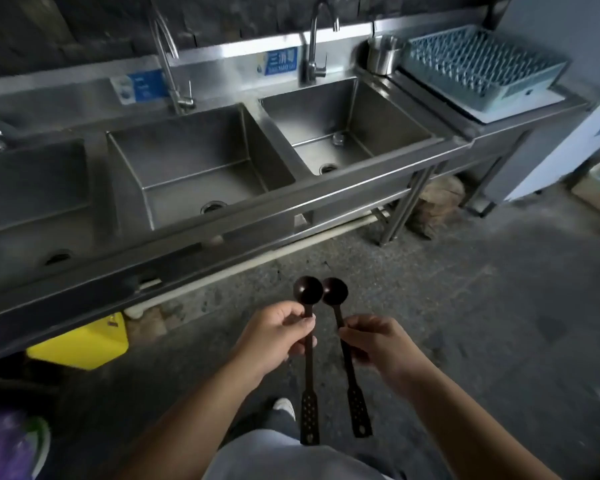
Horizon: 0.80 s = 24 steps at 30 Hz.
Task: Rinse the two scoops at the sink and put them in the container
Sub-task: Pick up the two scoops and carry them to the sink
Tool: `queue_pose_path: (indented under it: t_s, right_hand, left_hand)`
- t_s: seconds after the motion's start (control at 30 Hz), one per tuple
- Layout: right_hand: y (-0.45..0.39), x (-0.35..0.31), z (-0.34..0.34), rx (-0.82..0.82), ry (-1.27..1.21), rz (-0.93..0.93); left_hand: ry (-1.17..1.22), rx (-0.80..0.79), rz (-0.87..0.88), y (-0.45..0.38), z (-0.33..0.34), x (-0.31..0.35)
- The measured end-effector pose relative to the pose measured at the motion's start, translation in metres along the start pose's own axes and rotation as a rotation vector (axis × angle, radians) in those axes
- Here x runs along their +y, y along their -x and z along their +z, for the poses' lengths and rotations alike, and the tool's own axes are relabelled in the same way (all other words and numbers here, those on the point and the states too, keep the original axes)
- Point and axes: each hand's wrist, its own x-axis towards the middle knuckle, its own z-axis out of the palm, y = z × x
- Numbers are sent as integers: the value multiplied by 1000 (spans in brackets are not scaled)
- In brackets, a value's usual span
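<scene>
1. Left hand [278,336]: fingers clamped on one dark long-handled plastic scoop [308,344].
2. Right hand [378,344]: fingers pinch second dark scoop [343,337].
3. Both scoops over floor, short of steel sink [201,174]; bowls touching.
4. Steel cylindrical container [383,55] right of sink.

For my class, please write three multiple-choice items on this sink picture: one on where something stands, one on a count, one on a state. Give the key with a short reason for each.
1. Where does the steel container stand?
A. in the middle basin
B. on the counter between the right tap and the dish rack
C. on the floor

2. How many scoops are held?
A. one
B. two
C. three

3. What is the state of the taps?
A. both running
B. one running
C. no water seen

Key: 1 B, it stands beside the dish rack, right of the right tap. 2 B, the left hand holds the left scoop and the right hand the right scoop. 3 C, no stream falls from either spout.
</scene>
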Motion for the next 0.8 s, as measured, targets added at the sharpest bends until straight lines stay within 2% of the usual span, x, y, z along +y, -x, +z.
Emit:
queue_pose_path:
  t_s: [0.33, 0.5, 0.67, 0.8]
  right_hand:
    - [-157, -108, -24, -121, 50, -27]
    - [-247, -152, -33, -234, 109, -28]
    - [-327, -191, -31, -350, 233, -8]
    - [-378, -216, -14, -462, 250, 11]
  left_hand:
    - [-8, 142, -8, -141, -47, 65]
    - [114, 305, -23, -200, -67, 92]
    - [133, 497, -54, -250, -89, 114]
    - [260, 575, -90, -283, -115, 122]
